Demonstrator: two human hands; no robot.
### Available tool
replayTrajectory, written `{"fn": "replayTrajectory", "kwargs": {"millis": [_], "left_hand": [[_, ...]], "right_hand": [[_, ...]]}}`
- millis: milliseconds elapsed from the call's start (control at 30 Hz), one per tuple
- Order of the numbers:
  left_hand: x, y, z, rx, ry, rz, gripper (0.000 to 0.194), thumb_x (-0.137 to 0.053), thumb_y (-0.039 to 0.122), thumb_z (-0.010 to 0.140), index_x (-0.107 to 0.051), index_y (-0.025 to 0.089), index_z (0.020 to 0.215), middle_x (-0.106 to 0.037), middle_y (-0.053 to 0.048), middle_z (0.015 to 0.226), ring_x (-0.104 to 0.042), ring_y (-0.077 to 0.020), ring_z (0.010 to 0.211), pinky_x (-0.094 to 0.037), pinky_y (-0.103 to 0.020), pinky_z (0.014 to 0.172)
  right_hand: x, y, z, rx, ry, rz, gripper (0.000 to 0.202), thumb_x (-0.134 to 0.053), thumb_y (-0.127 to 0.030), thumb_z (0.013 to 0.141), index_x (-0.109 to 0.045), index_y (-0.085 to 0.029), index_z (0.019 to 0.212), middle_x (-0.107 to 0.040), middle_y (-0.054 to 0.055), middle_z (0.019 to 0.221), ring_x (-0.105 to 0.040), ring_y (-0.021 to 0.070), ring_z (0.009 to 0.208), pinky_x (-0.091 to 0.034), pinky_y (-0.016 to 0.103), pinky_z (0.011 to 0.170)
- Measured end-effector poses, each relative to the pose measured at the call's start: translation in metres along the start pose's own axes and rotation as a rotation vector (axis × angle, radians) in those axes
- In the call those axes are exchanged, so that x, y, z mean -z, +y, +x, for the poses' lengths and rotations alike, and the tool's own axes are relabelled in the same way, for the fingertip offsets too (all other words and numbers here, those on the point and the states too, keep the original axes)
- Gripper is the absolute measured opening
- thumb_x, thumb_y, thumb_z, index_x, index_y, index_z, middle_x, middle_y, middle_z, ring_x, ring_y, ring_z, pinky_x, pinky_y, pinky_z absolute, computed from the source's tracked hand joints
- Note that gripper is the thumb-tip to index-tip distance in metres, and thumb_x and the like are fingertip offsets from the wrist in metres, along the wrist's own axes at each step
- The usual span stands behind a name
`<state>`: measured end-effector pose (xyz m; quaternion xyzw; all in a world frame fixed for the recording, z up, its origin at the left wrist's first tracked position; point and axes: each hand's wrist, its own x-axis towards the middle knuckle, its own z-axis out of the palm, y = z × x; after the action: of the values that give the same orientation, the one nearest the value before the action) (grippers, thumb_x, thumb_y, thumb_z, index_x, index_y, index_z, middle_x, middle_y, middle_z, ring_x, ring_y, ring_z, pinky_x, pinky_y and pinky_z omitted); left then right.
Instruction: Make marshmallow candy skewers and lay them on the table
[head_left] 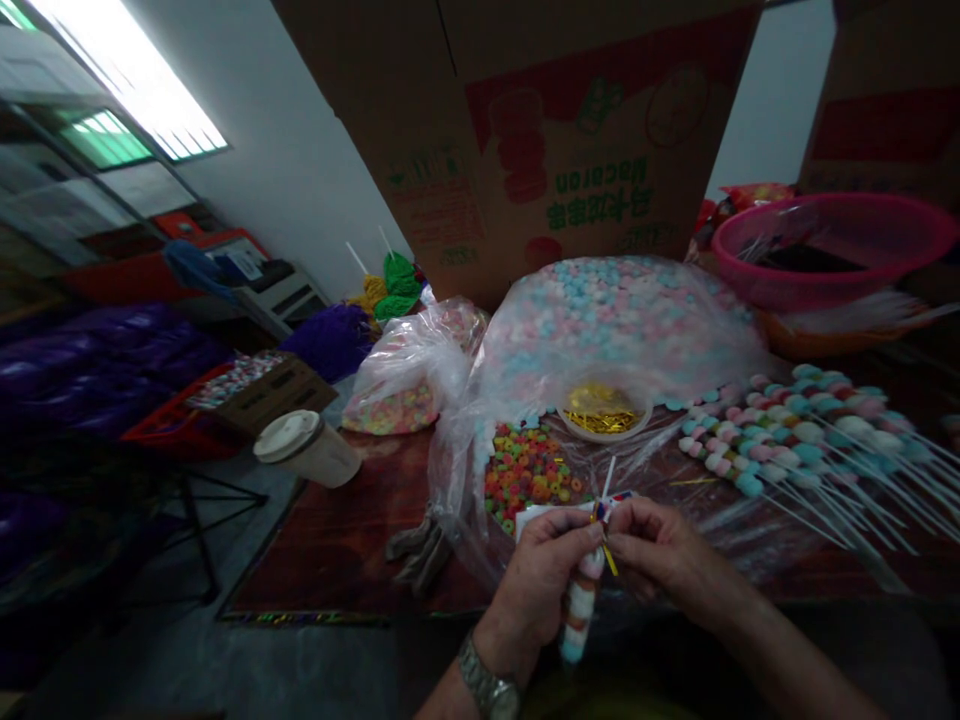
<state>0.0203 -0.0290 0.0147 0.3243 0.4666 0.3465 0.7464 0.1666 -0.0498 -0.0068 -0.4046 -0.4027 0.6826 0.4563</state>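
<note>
My left hand (534, 572), with a watch on its wrist, is closed around the neck of a wrapped marshmallow skewer (580, 612). The sweets hang down below the fingers, and a white stick (609, 477) sticks up above them. A gold twist tie (610, 562) crosses the neck between both hands. Pinched fingers of my right hand (664, 545) are at this tie, partly hiding it. Just beyond my hands lie loose colourful cereal rings (525, 475) on clear plastic. Behind them sits a round tub (604, 432) of gold twist ties.
Marshmallow skewers (806, 430) are piled on the right, under a pink basin (832, 250). A large bag of marshmallows (622, 310) rests against a cardboard box (555, 130). To the left are a lidded cup (309, 448), a knotted bag (397, 400) and grey gloves (421, 550).
</note>
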Motion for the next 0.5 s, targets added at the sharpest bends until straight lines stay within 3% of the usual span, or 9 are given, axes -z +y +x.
{"fn": "replayTrajectory", "kwargs": {"millis": [100, 167, 300, 500], "left_hand": [[0.001, 0.001, 0.001, 0.026, 0.039, -0.038, 0.030, -0.078, 0.032, 0.054, -0.063, 0.013, 0.071, -0.052, 0.004, 0.041, -0.041, -0.0058, 0.036, -0.029, -0.015, 0.039], [0.000, 0.001, 0.000, 0.030, 0.043, -0.043, 0.029, -0.078, 0.030, 0.054, -0.063, 0.013, 0.072, -0.052, 0.004, 0.040, -0.042, -0.0056, 0.036, -0.029, -0.015, 0.039], [-0.002, 0.002, -0.001, 0.032, 0.001, -0.008, 0.025, -0.075, 0.028, 0.056, -0.063, 0.012, 0.070, -0.053, 0.003, 0.040, -0.042, -0.0053, 0.035, -0.028, -0.014, 0.037], [0.002, 0.004, -0.003, 0.106, -0.078, -0.050, 0.024, -0.076, 0.028, 0.055, -0.060, 0.013, 0.064, -0.054, 0.002, 0.040, -0.043, -0.0056, 0.034, -0.031, -0.015, 0.037]], "right_hand": [[0.005, -0.004, 0.000, 0.068, 0.201, -0.180, 0.028, -0.065, -0.043, 0.073, -0.056, -0.016, 0.072, -0.048, -0.006, 0.054, -0.038, 0.0067, 0.044, -0.028, 0.019, 0.041], [0.007, -0.006, 0.000, 0.111, 0.248, -0.290, 0.025, -0.061, -0.041, 0.076, -0.062, -0.016, 0.079, -0.055, -0.003, 0.063, -0.047, 0.0100, 0.055, -0.036, 0.021, 0.050], [0.005, -0.011, 0.001, 0.206, 0.115, -0.409, 0.024, -0.054, -0.037, 0.083, -0.066, -0.016, 0.081, -0.062, 0.003, 0.080, -0.055, 0.0175, 0.080, -0.042, 0.028, 0.074], [0.002, -0.019, 0.003, 0.200, -0.045, -0.353, 0.020, -0.053, -0.033, 0.083, -0.065, -0.017, 0.083, -0.059, 0.003, 0.082, -0.054, 0.0176, 0.082, -0.043, 0.029, 0.073]]}}
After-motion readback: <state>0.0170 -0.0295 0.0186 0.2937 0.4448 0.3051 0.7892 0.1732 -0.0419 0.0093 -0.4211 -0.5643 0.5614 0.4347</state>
